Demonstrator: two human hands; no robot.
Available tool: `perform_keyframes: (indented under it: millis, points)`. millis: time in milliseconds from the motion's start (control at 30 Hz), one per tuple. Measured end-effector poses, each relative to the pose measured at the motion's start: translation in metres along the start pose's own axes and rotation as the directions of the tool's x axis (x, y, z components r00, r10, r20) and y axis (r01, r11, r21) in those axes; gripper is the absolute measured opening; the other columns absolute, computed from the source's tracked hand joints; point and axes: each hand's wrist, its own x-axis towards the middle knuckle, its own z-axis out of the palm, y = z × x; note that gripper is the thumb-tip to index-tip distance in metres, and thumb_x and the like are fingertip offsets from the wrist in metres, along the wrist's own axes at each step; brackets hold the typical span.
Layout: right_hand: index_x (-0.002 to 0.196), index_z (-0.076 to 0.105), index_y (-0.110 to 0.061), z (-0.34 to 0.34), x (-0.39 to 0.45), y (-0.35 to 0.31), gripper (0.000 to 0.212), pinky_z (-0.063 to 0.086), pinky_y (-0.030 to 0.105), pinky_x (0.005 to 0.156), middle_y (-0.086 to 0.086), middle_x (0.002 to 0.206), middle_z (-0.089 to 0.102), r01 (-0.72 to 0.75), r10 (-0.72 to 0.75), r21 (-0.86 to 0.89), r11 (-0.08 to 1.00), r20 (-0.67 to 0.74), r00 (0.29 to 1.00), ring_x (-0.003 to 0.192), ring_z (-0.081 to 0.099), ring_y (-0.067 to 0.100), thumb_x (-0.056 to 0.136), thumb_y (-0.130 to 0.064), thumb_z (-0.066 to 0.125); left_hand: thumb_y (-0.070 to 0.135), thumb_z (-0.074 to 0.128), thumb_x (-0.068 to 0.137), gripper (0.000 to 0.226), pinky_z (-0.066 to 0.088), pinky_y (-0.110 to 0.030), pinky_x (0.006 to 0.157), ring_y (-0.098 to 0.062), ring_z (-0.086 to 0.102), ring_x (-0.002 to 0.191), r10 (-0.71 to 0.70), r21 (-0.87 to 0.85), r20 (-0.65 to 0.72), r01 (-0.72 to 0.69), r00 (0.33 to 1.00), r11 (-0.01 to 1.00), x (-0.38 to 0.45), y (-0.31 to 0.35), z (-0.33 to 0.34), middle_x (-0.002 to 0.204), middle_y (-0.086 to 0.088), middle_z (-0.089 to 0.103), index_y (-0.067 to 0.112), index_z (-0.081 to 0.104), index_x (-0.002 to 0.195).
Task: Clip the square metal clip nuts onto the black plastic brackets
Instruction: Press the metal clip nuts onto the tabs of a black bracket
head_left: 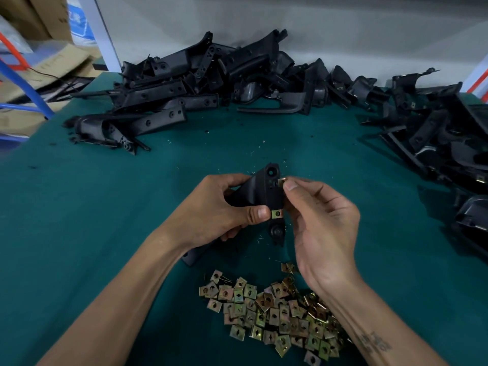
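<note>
left hand [219, 207] grips bracket [260, 192] | right hand [323, 223] pinches clip nut [282, 182] at bracket edge

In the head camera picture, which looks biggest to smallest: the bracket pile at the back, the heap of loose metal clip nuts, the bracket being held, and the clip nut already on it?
1. Back bracket pile
2. Heap of loose clip nuts, though it lies nearer the camera
3. Held bracket, partly hidden by the left hand
4. Fitted clip nut
</note>
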Motion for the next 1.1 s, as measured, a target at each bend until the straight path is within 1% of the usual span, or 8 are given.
perform_keyframes:
  millis: [267,500,633,733,867,933,1033,1100]
  points:
    - [0.074,0.078,-0.02,0.0,-0.004,0.003,0.015,0.053,0.034,0.095,0.005,0.097,0.075,0.087,-0.089,0.017,0.996,0.106,0.99,0.098,0.069,0.022,0.082,-0.01,0.071,0.046,0.085,0.074,0.042,0.042,-0.025,0.042,-0.015,0.049,0.042,0.015,0.003,-0.015,-0.015,1.0,1.0,-0.001,0.001,-0.002,0.056,-0.003,0.059,0.027,0.07,0.109]
    - [0.081,0.077,-0.017,-0.004,0.0,0.003,0.016,0.053,0.042,0.095,0.01,0.104,0.072,0.07,-0.065,-0.022,0.997,0.166,0.984,0.103,0.067,0.027,0.077,-0.005,0.066,0.042,0.083,0.077,0.043,0.041,-0.024,0.042,-0.014,0.048,0.043,0.017,-0.004,-0.013,-0.017,1.0,1.0,0.001,0.0,-0.001,0.058,0.001,0.06,0.028,0.07,0.115]
    - [0.084,0.077,-0.024,-0.006,0.002,0.004,0.022,0.053,0.032,0.088,0.004,0.103,0.072,0.078,-0.064,-0.06,0.995,0.21,0.976,0.103,0.066,0.023,0.077,-0.005,0.067,0.042,0.083,0.078,0.042,0.041,-0.024,0.041,-0.015,0.048,0.044,0.011,-0.018,-0.009,-0.011,1.0,1.0,0.002,-0.002,-0.002,0.058,-0.002,0.058,0.03,0.07,0.115]
    - [0.086,0.076,-0.028,-0.006,0.003,0.006,0.028,0.051,0.034,0.092,-0.002,0.102,0.071,0.099,-0.075,-0.089,0.991,0.242,0.967,0.102,0.065,0.017,0.076,-0.002,0.068,0.044,0.083,0.078,0.045,0.041,-0.025,0.041,-0.016,0.048,0.044,0.025,0.006,0.004,-0.025,1.0,1.0,0.002,-0.003,-0.001,0.056,0.002,0.058,0.029,0.069,0.118]
    - [0.098,0.07,-0.014,-0.007,0.0,0.009,0.031,0.05,0.042,0.094,0.009,0.112,0.07,0.015,0.008,-0.082,0.997,0.277,0.961,0.111,0.063,0.029,0.071,0.0,0.066,0.042,0.081,0.079,0.04,0.039,-0.024,0.04,-0.015,0.047,0.042,0.031,0.0,-0.03,-0.031,0.999,1.0,0.004,-0.006,-0.001,0.055,0.0,0.056,0.026,0.069,0.114]
    - [0.105,0.066,-0.007,-0.008,-0.001,0.007,0.036,0.052,0.038,0.091,0.014,0.117,0.069,-0.032,0.057,-0.086,0.996,0.304,0.951,0.117,0.062,0.034,0.07,0.0,0.064,0.042,0.081,0.079,0.037,0.04,-0.024,0.039,-0.016,0.048,0.042,0.025,-0.003,-0.043,-0.025,0.999,1.0,0.005,-0.007,-0.001,0.057,-0.003,0.056,0.026,0.069,0.111]
    - [0.109,0.064,-0.007,-0.01,0.001,0.002,0.04,0.052,0.035,0.092,0.013,0.117,0.069,-0.08,0.107,-0.092,0.993,0.344,0.933,0.113,0.063,0.03,0.069,-0.001,0.064,0.047,0.081,0.078,0.039,0.04,-0.025,0.04,-0.017,0.049,0.043,0.014,0.0,-0.053,-0.014,0.999,1.0,0.003,-0.006,-0.001,0.057,-0.004,0.057,0.029,0.069,0.11]
    - [0.113,0.064,-0.008,-0.01,0.004,-0.003,0.042,0.049,0.041,0.099,0.012,0.121,0.069,-0.11,0.147,-0.116,0.987,0.389,0.909,0.115,0.064,0.029,0.072,-0.003,0.065,0.049,0.079,0.079,0.037,0.041,-0.025,0.04,-0.017,0.049,0.043,0.013,0.024,-0.074,-0.011,0.997,1.0,0.001,-0.001,-0.001,0.058,-0.003,0.058,0.028,0.07,0.108]
